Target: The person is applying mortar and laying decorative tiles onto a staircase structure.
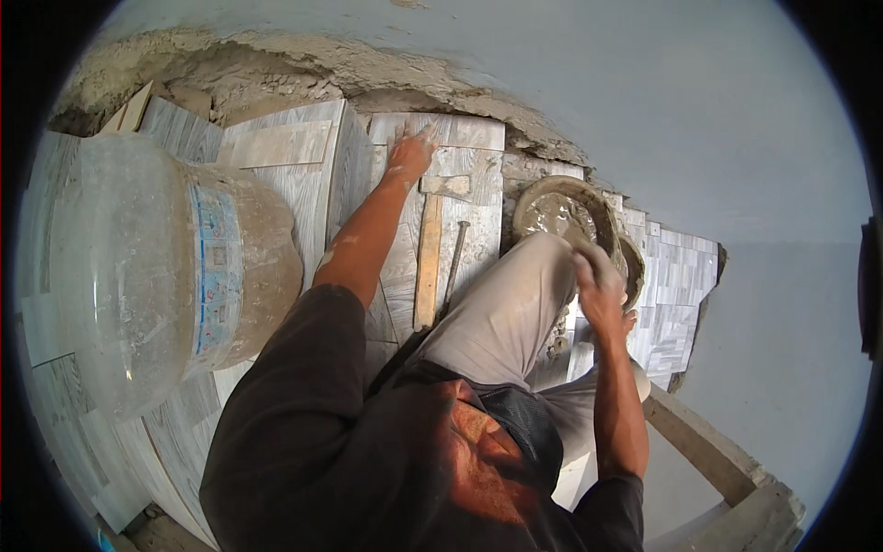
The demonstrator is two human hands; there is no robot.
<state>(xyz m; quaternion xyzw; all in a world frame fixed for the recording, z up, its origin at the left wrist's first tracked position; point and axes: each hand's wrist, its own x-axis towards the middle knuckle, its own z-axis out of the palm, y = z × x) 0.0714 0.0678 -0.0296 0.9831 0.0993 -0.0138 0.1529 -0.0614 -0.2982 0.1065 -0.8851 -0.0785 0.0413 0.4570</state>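
Observation:
My left hand [411, 155] reaches forward and lies with fingers spread on a grey wood-look tile [474, 132] at the foot of the wall. Just below it on the tiles rests a hammer [429, 258] with a wooden handle and a mortar-smeared head. Beside the hammer lies a thin metal rod, perhaps a chisel [456, 262]. My right hand [600, 283] hovers by my bent knee, next to a round tub [602, 204] of wet grey mortar; its fingers are blurred, and I see nothing clearly held.
A large clear plastic bottle [129, 276] with a blue label lies on the left. Broken plaster [276, 69] runs along the wall's base. A second round container [635, 267] stands behind the tub. Tiled steps [676, 285] go down at the right, near a concrete beam [704, 442].

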